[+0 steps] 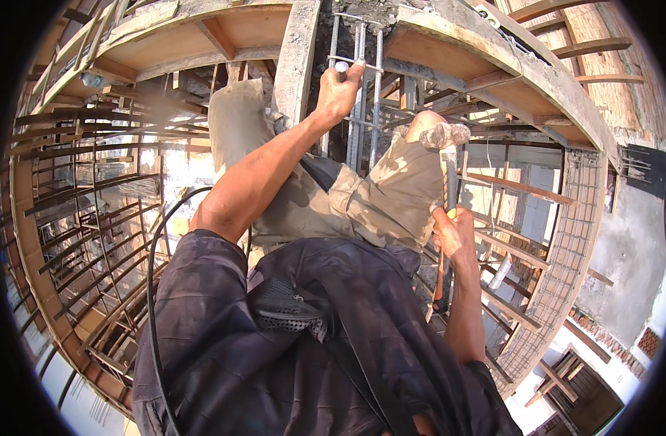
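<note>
My left hand [337, 94] is closed around a short metal rod, likely a chisel. Its round, pale end [342, 67] shows above the fist; the lower part is hidden. Beside that fist stand several grey reinforcing bars [379, 87], tied with thin cross ties, in a gap in the concrete. Down at the right, my right hand [453, 231] wraps around the handle of a hammer. Crusted with pale mortar, the hammer's head [443, 136] lies beyond the hand, over my bent right knee. A bit of yellow shows at the grip.
Wooden formwork beams [224, 36] run left and right at the far side. A concrete-smeared board [295, 65] borders the bars. Below spreads a lattice of timber props [93, 211]. At the right lies a wire-tied rebar cage [551, 291]. A black cable [153, 291] hangs beside my left arm.
</note>
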`<state>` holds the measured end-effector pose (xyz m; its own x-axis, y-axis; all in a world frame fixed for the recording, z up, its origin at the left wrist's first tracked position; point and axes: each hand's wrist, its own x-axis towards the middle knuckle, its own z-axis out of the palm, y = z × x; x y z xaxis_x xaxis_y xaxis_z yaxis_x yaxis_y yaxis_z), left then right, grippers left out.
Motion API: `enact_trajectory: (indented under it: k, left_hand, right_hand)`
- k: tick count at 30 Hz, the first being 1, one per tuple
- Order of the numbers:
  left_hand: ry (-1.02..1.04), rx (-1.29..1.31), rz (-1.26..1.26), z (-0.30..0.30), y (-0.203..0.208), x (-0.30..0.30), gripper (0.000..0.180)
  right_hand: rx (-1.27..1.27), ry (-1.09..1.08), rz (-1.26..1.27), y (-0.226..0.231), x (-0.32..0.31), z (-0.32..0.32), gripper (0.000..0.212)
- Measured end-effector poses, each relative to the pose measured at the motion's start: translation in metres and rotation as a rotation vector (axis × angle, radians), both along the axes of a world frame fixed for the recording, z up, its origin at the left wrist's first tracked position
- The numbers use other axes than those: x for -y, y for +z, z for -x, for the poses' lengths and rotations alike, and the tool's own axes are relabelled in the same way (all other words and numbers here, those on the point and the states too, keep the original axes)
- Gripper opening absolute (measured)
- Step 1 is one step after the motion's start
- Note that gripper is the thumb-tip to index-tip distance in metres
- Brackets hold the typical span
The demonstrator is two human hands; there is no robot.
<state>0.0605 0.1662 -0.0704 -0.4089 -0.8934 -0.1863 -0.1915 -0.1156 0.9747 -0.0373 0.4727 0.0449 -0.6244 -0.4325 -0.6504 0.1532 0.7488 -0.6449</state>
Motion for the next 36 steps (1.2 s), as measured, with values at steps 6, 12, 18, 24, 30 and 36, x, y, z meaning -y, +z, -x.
enact_trajectory:
  k: [6, 12, 18, 24, 30, 36]
  left_hand:
    - [0.216, -0.372, 0.200, 0.014, 0.019, 0.034, 0.055]
    - [0.026, -0.116, 0.309, 0.017, -0.006, 0.051, 0.055]
    - [-0.155, -0.027, 0.312, -0.004, -0.028, -0.001, 0.056]
    - [-0.112, 0.092, 0.142, -0.001, -0.003, 0.000, 0.056]
    - [0.295, -0.325, 0.173, 0.009, 0.000, 0.050, 0.058]
    - [0.100, -0.150, 0.355, 0.015, -0.023, 0.048, 0.057]
  right_hand:
    - [0.006, 0.010, 0.017, -0.007, -0.009, -0.003, 0.028]
    - [0.067, -0.001, 0.029, -0.012, -0.008, -0.014, 0.030]
    - [0.061, 0.001, 0.014, -0.022, -0.014, -0.025, 0.033]
    - [0.100, -0.002, 0.057, -0.030, -0.022, -0.033, 0.032]
    - [0.078, -0.006, 0.017, -0.030, -0.021, -0.042, 0.029]
    - [-0.112, 0.132, -0.096, -0.042, -0.026, -0.045, 0.026]
